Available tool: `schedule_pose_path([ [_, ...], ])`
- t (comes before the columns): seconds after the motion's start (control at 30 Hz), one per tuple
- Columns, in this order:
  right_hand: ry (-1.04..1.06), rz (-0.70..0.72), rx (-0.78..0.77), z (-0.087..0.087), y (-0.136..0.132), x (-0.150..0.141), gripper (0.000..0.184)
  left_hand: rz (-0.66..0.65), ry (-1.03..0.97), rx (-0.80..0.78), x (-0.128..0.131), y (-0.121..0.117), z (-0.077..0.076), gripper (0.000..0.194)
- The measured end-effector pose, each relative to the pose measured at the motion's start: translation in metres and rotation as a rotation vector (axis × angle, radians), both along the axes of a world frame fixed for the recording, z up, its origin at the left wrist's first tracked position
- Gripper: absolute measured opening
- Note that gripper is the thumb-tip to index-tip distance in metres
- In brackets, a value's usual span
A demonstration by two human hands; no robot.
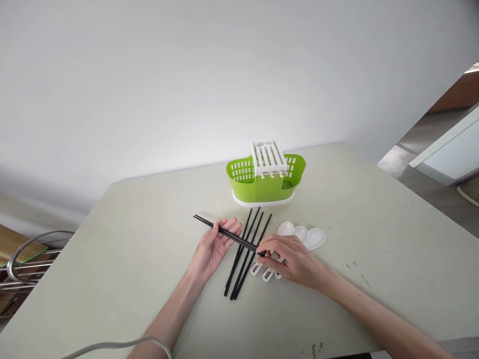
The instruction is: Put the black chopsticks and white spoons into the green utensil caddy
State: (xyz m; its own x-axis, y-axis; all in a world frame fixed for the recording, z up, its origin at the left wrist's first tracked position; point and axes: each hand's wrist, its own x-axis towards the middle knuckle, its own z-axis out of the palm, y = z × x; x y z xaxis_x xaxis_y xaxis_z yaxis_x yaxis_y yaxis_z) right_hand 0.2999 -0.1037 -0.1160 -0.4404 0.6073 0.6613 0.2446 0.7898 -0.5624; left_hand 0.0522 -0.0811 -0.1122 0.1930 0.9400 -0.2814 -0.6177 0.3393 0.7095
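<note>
A pair of black chopsticks (237,238) is held slantwise above the table, thin tips to the left. My left hand (217,244) is palm up under them, its thumb pressing on top and its other fingers stretched out. At the thick ends, my right hand (290,257) pinches the pair between thumb and fingers. Several more black chopsticks (239,269) lie on the table beneath, pointing away from me. Three white spoons (315,239) lie beside them, partly hidden by my right hand; their labelled handle ends show below it.
A green cutlery basket (243,188) with a white slotted top (268,158) and white base stands behind the chopsticks, near the wall (187,89). The pale table (142,239) has a few dark marks. A metal rack (33,264) is at the left; a grey cable (116,344) crosses my left forearm.
</note>
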Motion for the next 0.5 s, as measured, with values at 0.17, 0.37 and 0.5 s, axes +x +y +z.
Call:
schedule_pose_path([
  [0.17,-0.019,0.007,-0.011,-0.0003,-0.0001,0.0005,0.004,0.008,-0.002,-0.016,-0.0002,0.0011,-0.0002,0.016],
  [0.37,-0.003,0.0,-0.056,-0.0025,-0.0015,-0.0016,0.006,0.023,0.001,-0.01,-0.0002,0.0008,-0.0003,0.017],
  [0.5,0.022,-0.026,-0.13,-0.0036,-0.0034,-0.0026,0.007,0.011,-0.01,0.012,-0.0005,0.0,-0.0012,0.017],
])
